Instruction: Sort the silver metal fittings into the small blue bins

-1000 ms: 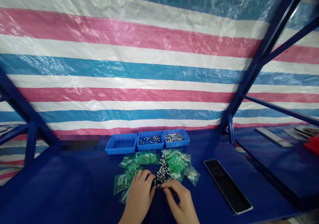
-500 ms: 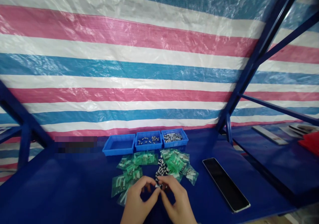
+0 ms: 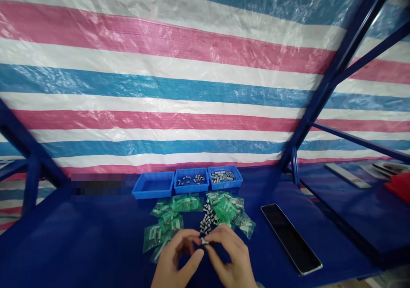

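Between the thumb and forefinger of my right hand point(image 3: 230, 254) is a small, silvery metal fastener point(image 3: 204, 241), pinched low over the table. My left hand point(image 3: 179, 254) is just left of it. Its forefinger tip is at the fastener's left end, while its thumb stands apart below. Whether that fingertip presses on the piece I cannot tell. Just beyond my fingertips lies a loose pile of small black-and-silver metal pieces point(image 3: 207, 219). Green-tinted clear bags of metal parts lie on both sides of the pile, a left group point(image 3: 169, 221) and a right group point(image 3: 226, 207).
Along the back stand three blue trays: a left one point(image 3: 153, 194) without visible parts, a middle one point(image 3: 191, 189) with a few small pieces, a right one point(image 3: 226, 184) holding many silvery pieces. A dark phone-like slab point(image 3: 291, 239) lies right. Blue frame bars point(image 3: 307, 104) rise beyond.
My left thumb has drawn away from the fastener, widening the gap to its forefinger. The fastener shows more plainly in my right fingers. The view has shifted slightly.
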Demonstrator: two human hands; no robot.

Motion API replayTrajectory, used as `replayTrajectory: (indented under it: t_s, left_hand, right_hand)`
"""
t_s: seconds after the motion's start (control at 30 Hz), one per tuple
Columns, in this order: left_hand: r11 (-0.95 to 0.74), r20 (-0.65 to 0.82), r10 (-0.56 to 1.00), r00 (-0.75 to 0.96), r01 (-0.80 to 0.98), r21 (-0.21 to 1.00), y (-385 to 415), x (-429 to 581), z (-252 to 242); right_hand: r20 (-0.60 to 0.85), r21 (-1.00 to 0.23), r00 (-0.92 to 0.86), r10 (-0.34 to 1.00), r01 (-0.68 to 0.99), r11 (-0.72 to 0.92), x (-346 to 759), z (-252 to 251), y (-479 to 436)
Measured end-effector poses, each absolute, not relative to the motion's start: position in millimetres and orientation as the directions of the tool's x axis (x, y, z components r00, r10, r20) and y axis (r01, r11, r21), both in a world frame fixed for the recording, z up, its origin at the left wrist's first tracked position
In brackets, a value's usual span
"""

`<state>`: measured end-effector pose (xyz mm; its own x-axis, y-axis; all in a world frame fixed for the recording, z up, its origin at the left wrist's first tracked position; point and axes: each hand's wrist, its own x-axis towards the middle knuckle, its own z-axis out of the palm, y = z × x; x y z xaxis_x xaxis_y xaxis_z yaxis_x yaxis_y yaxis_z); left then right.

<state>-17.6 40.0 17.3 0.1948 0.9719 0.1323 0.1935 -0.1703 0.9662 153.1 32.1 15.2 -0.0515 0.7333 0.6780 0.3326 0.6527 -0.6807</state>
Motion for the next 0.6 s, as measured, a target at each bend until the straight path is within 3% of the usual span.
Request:
replayTrajectory:
  t_s: [0.27,0.37,0.5,0.6]
  left_hand:
    - [-0.163,0.166,0.985,-0.046,0.061,0.985,30.9,1.5,9.2]
    - [-0.205,0.212,0.976,-0.053,0.107,0.973,31.5,3.1,9.7]
    - [-0.314,0.316,0.948,0.024,0.218,0.924,38.1,1.7,17.7]
    - [-0.392,0.401,0.915,0.036,0.311,0.866,61.7,1.8,34.6]
  right_hand:
    - [0.601,-0.751,-0.046,0.798,0.307,0.584,148.6,20.3,32.7]
    - [0.512,-0.838,-0.032,0.858,0.203,0.507,140.5,12.7,34.0]
    - [0.343,-0.939,-0.029,0.939,-0.054,0.341,130.0,-6.4,32.6]
    - [0.319,-0.945,-0.015,0.948,-0.086,0.317,127.0,-20.2,29.8]
